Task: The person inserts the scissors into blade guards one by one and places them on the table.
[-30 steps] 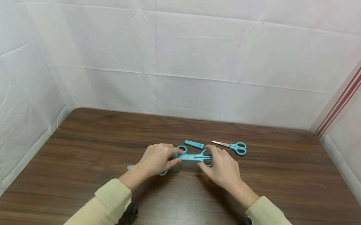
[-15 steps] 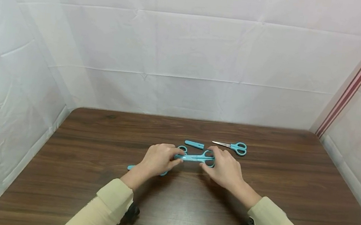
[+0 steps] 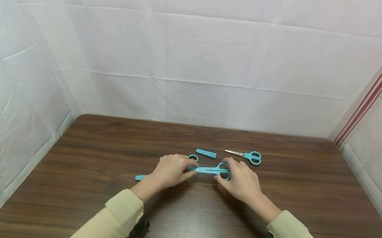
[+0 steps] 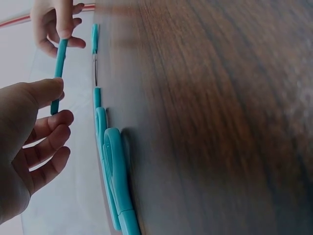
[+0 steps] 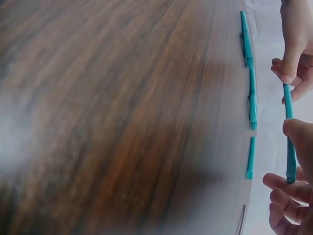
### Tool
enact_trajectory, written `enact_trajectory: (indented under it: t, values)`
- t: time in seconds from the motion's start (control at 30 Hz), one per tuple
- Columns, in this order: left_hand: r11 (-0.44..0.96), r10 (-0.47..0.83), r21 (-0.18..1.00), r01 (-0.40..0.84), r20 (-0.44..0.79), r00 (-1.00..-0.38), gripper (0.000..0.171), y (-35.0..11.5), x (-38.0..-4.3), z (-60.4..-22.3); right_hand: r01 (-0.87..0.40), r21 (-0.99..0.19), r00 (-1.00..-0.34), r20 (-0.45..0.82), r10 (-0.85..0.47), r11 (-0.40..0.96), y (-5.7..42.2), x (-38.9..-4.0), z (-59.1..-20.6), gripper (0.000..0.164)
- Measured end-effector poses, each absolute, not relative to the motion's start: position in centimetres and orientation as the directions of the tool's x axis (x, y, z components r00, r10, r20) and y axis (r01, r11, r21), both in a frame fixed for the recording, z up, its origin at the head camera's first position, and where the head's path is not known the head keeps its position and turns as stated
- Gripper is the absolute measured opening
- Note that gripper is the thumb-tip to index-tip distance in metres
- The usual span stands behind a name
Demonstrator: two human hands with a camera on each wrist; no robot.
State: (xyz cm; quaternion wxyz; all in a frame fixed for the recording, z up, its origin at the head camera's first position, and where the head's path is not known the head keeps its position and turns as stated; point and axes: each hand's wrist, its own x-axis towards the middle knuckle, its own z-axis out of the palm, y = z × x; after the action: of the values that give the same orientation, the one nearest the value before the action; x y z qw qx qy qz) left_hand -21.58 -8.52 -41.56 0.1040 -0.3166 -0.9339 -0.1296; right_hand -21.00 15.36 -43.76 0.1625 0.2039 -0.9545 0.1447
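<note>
Pinched by the left hand (image 3: 171,170) at the cap (image 3: 203,170) and the right hand (image 3: 243,182) at the loops (image 3: 220,164), blue scissors (image 3: 213,170) hang above the table (image 3: 198,228), apparently for steadiness.

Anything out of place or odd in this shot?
Yes: the far scissors lie with bare metal blades, and a loose blue cover sits apart, beyond their tips. That looks odd because the held scissors, between left hand and right hand, are sheathed. I see no spill or damage.
</note>
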Motion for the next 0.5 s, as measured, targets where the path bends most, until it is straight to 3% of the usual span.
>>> enact_trajectory:
  t: [0.5]
  values:
    - [0.757, 0.585, 0.174, 0.629, 0.247, -0.773, 0.022, -7.94, -21.65, -42.0, -0.458, -0.206, -0.865, 0.327, -0.38, 0.865, 16.29, -21.32, -43.91, 0.051]
